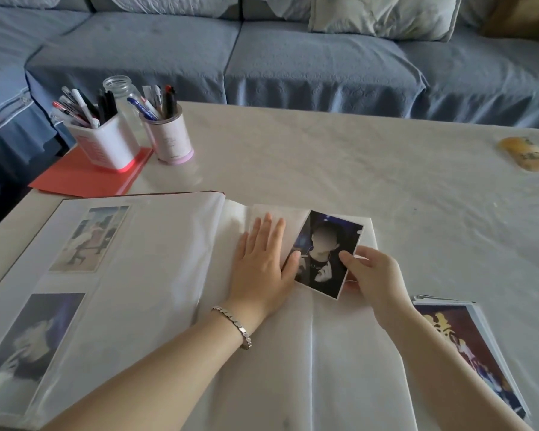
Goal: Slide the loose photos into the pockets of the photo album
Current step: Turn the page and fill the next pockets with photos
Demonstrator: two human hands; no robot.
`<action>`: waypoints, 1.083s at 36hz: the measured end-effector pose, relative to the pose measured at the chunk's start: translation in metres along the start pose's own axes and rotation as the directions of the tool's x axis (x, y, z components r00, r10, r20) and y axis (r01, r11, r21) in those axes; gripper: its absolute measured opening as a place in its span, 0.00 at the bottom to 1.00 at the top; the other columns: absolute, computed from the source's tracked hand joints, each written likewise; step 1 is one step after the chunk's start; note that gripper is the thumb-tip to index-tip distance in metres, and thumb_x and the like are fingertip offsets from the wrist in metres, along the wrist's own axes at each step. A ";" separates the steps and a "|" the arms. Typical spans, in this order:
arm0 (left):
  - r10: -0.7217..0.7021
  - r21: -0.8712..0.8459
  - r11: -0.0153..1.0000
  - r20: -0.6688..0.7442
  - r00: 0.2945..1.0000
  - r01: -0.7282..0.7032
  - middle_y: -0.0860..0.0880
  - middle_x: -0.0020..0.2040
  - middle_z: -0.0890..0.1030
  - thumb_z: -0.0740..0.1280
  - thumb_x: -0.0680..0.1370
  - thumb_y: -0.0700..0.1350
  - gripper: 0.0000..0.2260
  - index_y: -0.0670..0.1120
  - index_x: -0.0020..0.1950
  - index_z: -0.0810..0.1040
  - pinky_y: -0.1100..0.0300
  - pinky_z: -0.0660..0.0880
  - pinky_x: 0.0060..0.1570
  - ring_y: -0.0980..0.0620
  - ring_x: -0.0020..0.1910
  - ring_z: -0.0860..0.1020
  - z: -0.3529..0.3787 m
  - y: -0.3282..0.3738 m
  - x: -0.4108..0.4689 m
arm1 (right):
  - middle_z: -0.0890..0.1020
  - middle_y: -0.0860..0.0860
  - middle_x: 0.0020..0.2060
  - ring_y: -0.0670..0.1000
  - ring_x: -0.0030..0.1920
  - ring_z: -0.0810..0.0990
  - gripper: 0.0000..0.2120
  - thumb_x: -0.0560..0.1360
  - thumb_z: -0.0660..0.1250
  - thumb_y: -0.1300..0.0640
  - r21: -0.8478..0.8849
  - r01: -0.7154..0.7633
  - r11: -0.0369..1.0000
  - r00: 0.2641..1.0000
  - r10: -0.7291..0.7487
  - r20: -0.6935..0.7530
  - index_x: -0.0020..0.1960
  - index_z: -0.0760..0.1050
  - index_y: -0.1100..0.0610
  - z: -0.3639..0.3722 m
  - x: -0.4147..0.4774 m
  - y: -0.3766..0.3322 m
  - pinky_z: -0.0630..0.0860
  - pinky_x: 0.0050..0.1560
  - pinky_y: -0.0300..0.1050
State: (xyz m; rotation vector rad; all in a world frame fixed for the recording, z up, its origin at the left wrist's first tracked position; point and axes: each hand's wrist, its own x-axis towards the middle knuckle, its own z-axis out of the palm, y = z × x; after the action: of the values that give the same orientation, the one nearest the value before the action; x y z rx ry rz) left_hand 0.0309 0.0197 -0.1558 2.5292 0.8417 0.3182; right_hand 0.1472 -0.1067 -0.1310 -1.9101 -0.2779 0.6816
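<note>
Photo album [168,244]: lies open across the lower left and centre of the frame, on the table [324,157].
Album pockets, left page: two hold photos, one in the upper pocket [89,237] and one in the lower pocket [35,337], both behind clear film.
Album, right page: white, with a translucent pocket sheet at its top.
Left hand [262,262]: spread flat, fingers straight, pressing the pocket sheet; its thumb touches the left edge of the loose photo [321,269].
Right hand [374,275]: pinches the loose photo by its right edge, thumb on top.
Loose photo: one dark portrait print, tilted, at the frame's centre over the top of the right page; whether it has entered the pocket cannot be told.
Photo stack [467,353]: one pile of prints at lower right, just beside the album; the number of prints cannot be counted.
Square pen holder [106,144]: upper left, white with a red base, packed with pens too overlapped to count.
Round pen holder [171,138]: just right of it, white with a pink base, holding at least four pens.
Glass jar [119,84]: one, clear, behind and between the two holders.
Red folder [84,178]: one, under the square holder.
Wrapped packet [525,154]: one, yellowish, at the right edge.
Bracelet [237,328]: one, silver, on the left wrist.
Sofa [293,57]: blue, across the top, with a pale cushion [383,14].
</note>
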 end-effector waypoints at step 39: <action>-0.343 -0.717 0.556 0.264 0.901 0.422 0.57 0.56 0.76 0.62 0.78 0.39 0.21 0.56 0.67 0.65 0.63 0.72 0.50 0.56 0.55 0.75 -0.052 -0.008 -0.008 | 0.79 0.54 0.38 0.47 0.33 0.76 0.05 0.77 0.65 0.62 0.037 -0.029 0.999 0.977 0.021 0.213 0.48 0.80 0.59 0.008 0.007 -0.036 0.75 0.29 0.32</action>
State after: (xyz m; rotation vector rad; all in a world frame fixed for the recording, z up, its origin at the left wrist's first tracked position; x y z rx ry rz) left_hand 0.0017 0.0388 -0.1148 1.4986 0.9401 0.3155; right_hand 0.1524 -0.0819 -0.1038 -1.8065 -0.3721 0.9038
